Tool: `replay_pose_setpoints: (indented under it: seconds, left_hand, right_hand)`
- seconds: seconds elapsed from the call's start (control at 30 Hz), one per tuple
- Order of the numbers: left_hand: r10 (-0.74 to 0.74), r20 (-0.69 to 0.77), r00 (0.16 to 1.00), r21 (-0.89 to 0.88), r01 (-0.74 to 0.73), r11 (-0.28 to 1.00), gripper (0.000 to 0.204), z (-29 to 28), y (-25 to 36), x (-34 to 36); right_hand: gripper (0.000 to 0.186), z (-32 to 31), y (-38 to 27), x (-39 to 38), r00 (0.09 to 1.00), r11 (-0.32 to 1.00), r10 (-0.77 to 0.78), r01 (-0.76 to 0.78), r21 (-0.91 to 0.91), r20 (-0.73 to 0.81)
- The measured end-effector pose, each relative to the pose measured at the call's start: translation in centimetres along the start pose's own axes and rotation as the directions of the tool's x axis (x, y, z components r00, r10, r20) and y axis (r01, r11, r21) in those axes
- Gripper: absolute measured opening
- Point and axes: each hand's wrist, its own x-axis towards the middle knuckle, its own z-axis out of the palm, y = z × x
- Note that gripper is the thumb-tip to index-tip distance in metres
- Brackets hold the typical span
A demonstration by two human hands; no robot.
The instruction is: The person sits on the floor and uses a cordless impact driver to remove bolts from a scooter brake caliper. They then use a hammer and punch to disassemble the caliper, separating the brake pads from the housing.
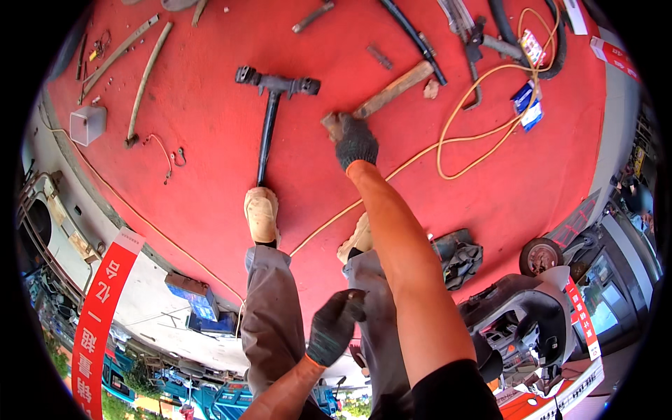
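Gripping the wooden-handled hammer (395, 89) at its head end: right hand (357, 145) is closed around it, gloved, arm stretched out well ahead of the body. Handle runs away from the grip, up and to the right, on or just above the red floor (490, 203); contact along it unclear. Holding at the head puts most of the weight close to the palm, I'd judge, so the handle can trail.

Left hand (332, 327) sits well back from that grip, gloved, in front of the legs, fingers curled. Can't tell if anything is in them; probably just parked clear of the reach.

Black T-shaped metal part (270, 115) lies left of the grip, crossbar on the far side, stem pointing back at the body. Stem end meets the toe of the left boot (261, 215); foot may be checking it from rolling, can't see under the sole.

Orange cable (414, 159) passes just right of and behind the grip, apart from the hammer. Black tube (413, 35) lies beyond the handle's far end.
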Motion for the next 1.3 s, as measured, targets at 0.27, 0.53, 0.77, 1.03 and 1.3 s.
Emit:
replay_pose_setpoints:
  seconds: [0.27,0.53,0.77,1.03,1.3]
  left_hand:
    - [-0.102,-0.224,0.969,-0.154,0.068,0.986,0.035,-0.8,-7.1,0.1]
    - [0.157,-0.048,0.986,0.302,-0.136,0.943,0.024,-2.3,-3.4,-4.6]
    - [0.211,0.494,0.843,0.618,-0.511,0.597,0.036,-2.0,-5.4,-7.6]
    - [-0.03,0.432,0.901,0.895,-0.425,0.136,0.058,7.9,9.1,-17.5]
    - [0.041,-0.003,0.999,0.983,0.011,-0.185,0.052,-0.6,11.5,-22.6]
  right_hand:
    - [0.043,-10.4,5.0,-19.2,0.95,0.873,-0.287,0.207,0.442,0.121]
    - [0.062,-15.9,9.1,-38.3,0.935,0.51,-0.222,-0.131,0.85,0.277]
    - [0.037,-23.8,7.3,-47.6,0.853,0.034,-0.326,-0.421,0.906,0.408]
    - [0.066,-24.4,11.2,-47.9,0.755,-0.558,-0.592,-0.637,0.532,0.282]
    - [0.03,-21.8,16.8,-49.4,0.97,0.05,-0.084,-0.224,0.973,0.227]
